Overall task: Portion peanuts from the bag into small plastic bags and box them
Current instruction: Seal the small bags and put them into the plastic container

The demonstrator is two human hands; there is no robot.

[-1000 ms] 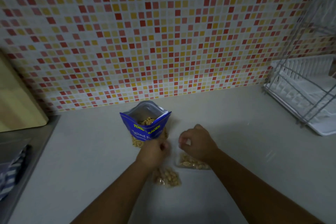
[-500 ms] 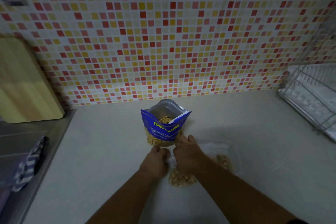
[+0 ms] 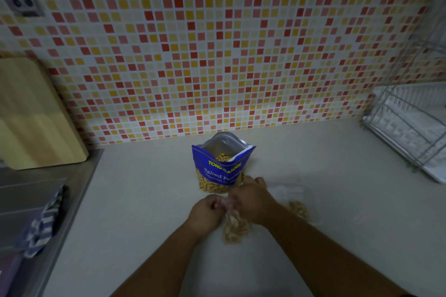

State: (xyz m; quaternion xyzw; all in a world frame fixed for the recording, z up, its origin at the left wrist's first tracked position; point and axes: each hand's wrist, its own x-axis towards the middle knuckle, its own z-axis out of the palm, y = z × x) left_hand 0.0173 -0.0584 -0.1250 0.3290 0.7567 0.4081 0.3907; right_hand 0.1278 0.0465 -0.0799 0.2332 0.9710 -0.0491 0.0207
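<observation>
Pinching the gathered neck of a small plastic bag (image 3: 235, 229) of peanuts: left hand (image 3: 205, 212) and right hand (image 3: 252, 202) are both curled on the bunched film, knuckles up, nearly touching. The filled belly of the bag rests on the surface (image 3: 144, 200) at 6 o'clock from the hands. Judgement: the neck is gripped from two sides so it can be twisted or knotted shut without nuts spilling. Resting the weight on the surface spares the thin film.

The peanut bag (image 3: 223, 171) stands upright at 12 o'clock from the hands, just beyond them. Its mouth is open, the silver lining shows and nuts are visible inside. It probably stands close so the next portion is a short reach and nothing tips out.

A second small bag (image 3: 299, 208) lies flat at 3 o'clock from the right hand, nuts at its near end, slack clear film beyond. Closed or not: cannot tell. Likely parked aside to await boxing. No box in view.

Writing: "TONG GARDEN" in yellow capitals, creased mid-word. Below it "Salted Peanuts" in white, the end hidden by the right hand. A smaller line beneath is unreadable.

Surroundings: cutting board (image 3: 36, 116) at 9 o'clock, leaning on the tiled wall (image 3: 217, 43); dish rack (image 3: 410, 128) at 3 o'clock.
</observation>
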